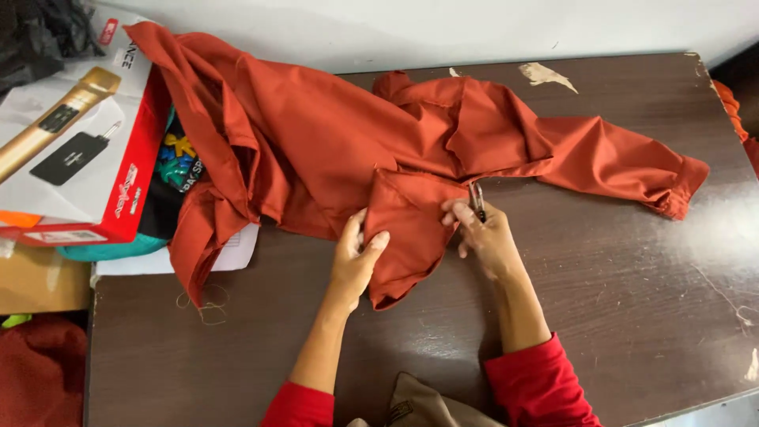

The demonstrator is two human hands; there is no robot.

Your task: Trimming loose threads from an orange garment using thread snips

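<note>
Your left fingers [370,237] pinch the rust-orange garment [332,142] at frame centre; your right fingers [462,212] grip small snips [477,199] at its fold on the counter [617,277].

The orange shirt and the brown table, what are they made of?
The shirt looks like thin woven cloth, matte, maybe cotton blend: it creases sharply and loose threads hang from its edge. The table looks like wood or wood-look laminate: dark grain lines, a glossy glare, and pale chips at its edges where the top layer has flaked.

A small home sewing corner: worn dark wooden table [617,261] against a white wall [443,28], rust-coloured garment [332,134], stacked boxes [71,150] crowding one side.
</note>
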